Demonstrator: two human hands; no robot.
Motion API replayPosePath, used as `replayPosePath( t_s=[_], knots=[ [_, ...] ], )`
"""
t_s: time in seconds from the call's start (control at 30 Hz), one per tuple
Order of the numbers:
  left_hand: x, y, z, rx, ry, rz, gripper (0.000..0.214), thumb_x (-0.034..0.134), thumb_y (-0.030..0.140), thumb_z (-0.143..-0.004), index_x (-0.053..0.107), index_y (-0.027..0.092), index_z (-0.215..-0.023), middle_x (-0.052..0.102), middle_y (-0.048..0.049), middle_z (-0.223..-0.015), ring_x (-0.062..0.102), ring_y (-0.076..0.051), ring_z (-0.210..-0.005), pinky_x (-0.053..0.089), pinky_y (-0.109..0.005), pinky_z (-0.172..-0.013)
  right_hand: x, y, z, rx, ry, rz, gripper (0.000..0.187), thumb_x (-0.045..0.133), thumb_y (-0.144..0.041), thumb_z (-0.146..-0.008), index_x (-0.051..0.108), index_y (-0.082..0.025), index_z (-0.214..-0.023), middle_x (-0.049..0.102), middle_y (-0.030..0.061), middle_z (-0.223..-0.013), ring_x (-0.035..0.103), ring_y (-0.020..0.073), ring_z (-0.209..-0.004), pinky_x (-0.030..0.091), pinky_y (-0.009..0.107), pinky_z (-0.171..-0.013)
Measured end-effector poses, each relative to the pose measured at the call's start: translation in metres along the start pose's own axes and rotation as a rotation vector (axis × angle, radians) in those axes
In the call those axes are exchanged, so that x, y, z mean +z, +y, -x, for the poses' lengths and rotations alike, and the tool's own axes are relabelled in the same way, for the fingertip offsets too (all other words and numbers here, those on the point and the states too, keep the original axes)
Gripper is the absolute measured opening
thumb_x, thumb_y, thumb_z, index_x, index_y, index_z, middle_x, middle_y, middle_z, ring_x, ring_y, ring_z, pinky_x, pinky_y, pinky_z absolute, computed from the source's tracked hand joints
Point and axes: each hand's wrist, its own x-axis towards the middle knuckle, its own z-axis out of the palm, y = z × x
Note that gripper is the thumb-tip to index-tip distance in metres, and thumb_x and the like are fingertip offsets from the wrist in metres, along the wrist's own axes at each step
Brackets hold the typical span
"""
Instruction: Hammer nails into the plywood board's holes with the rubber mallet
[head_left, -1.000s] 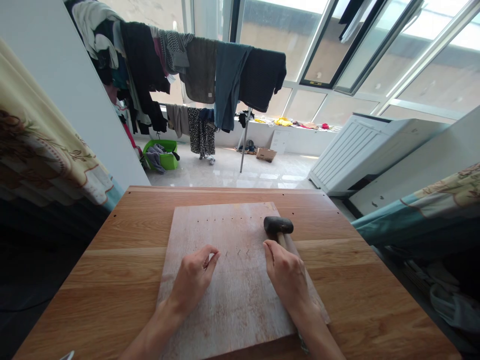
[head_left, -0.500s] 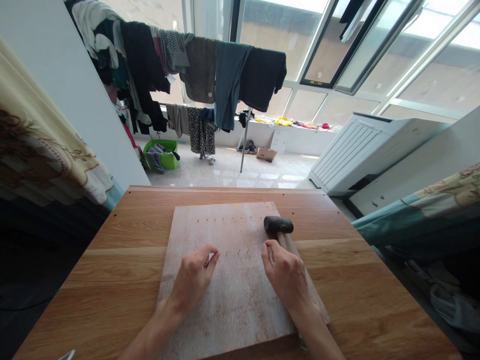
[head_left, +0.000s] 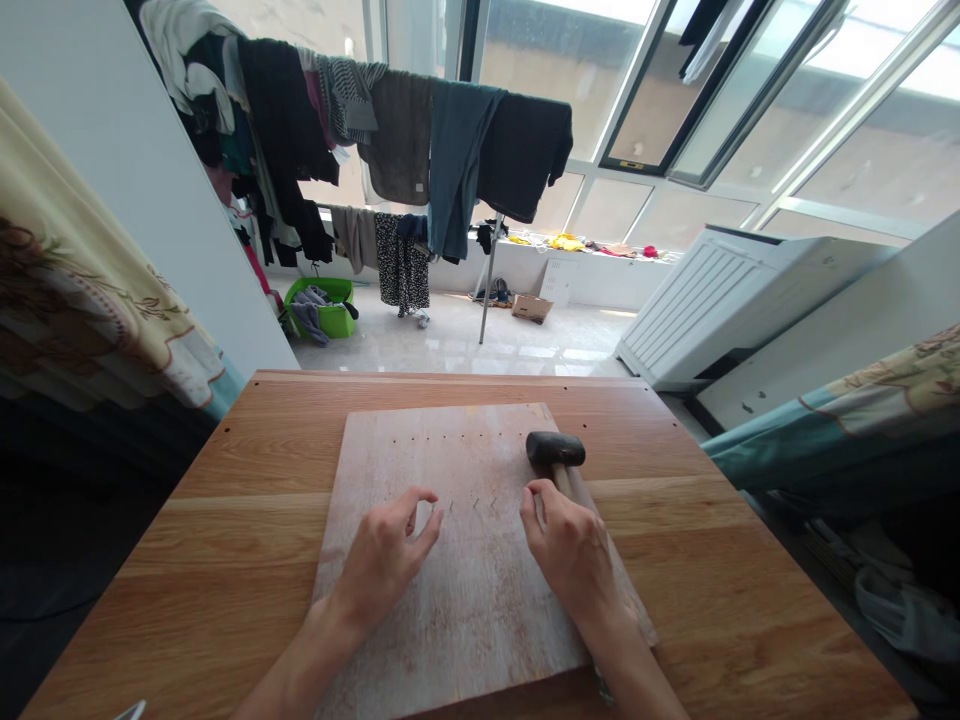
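Note:
A pale wooden board lies on the wooden table. A row of small nail heads runs along its far part, and a few small bent nails stand nearer to me. My left hand rests on the board just left of those nails, thumb and forefinger curved and apart, with nothing visible between them. My right hand lies over the handle of a black-headed mallet, fingers curled down on it. The mallet's head rests on the board's right edge.
Beyond the table's far edge are a tiled floor, a rack hung with clothes, a green basket and a white appliance. Patterned curtains hang close on both sides of the table. Large windows fill the background.
My left thumb and forefinger, pinched together beside the nails before, have spread apart. My right hand has shifted slightly left on the mallet handle. The mallet stays put.

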Motion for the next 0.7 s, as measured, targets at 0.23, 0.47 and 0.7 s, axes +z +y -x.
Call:
replayPosePath(
  t_s=[0.23,0.47,0.7],
  knots=[
    [-0.0001,0.0017,0.0006,-0.004,0.011,-0.031,0.035,0.050,0.042,-0.101,0.072,0.018,-0.089,0.043,0.0070,-0.053,0.046,-0.011,-0.046,0.033,-0.023,-0.052,0.0002,0.0009,-0.0003,0.012,-0.019,-0.002,0.039,0.038,-0.031,-0.107,0.067,-0.019,-0.083,0.069,0.0012,-0.061,0.071,0.0200,-0.053,0.036,0.030,-0.056],
    [-0.0007,0.0042,0.0003,-0.023,-0.002,-0.063,0.033,0.052,0.039,-0.100,0.072,0.018,-0.087,0.047,0.0056,-0.052,0.047,-0.012,-0.046,0.031,-0.024,-0.052,0.0017,0.0011,0.0011,0.007,-0.029,-0.005,0.039,0.038,-0.030,-0.108,0.066,-0.019,-0.083,0.070,0.0015,-0.062,0.070,0.0187,-0.054,0.035,0.029,-0.056],
    [-0.0005,0.0040,-0.0012,-0.039,-0.004,-0.067,0.031,0.053,0.037,-0.099,0.072,0.018,-0.083,0.048,0.0052,-0.052,0.048,-0.012,-0.046,0.033,-0.024,-0.052,-0.0004,-0.0012,-0.0006,0.003,-0.015,-0.004,0.044,0.035,-0.032,-0.109,0.067,-0.019,-0.082,0.071,0.0020,-0.061,0.070,0.0189,-0.052,0.034,0.030,-0.054]
  ],
)
